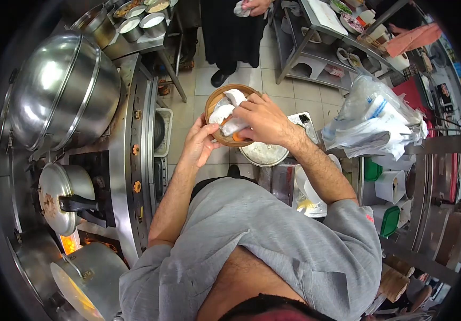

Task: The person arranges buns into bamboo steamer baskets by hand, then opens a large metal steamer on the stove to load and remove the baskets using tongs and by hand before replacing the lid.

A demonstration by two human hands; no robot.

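A round bamboo basket (pixel 212 100) is held up in front of my chest, with white bun-like pieces (pixel 221 114) and something orange (pixel 238 137) inside. My left hand (pixel 201 140) grips the basket's near left rim, thumb over the edge. My right hand (pixel 260 119) reaches in from the right, its fingers closed around a whitish, translucent piece (pixel 233 126) over the basket. Below the basket, partly hidden by it, is a round pan (pixel 265 154) with a pale, floury surface.
At the left are a large steel steamer (pixel 70 91), a pressure cooker (pixel 62 198) and a stove with a visible flame (pixel 69 243). A person in dark clothes (pixel 233 32) stands ahead. Plastic bags (pixel 374 117) hang at the right, near metal shelving (pixel 316 69).
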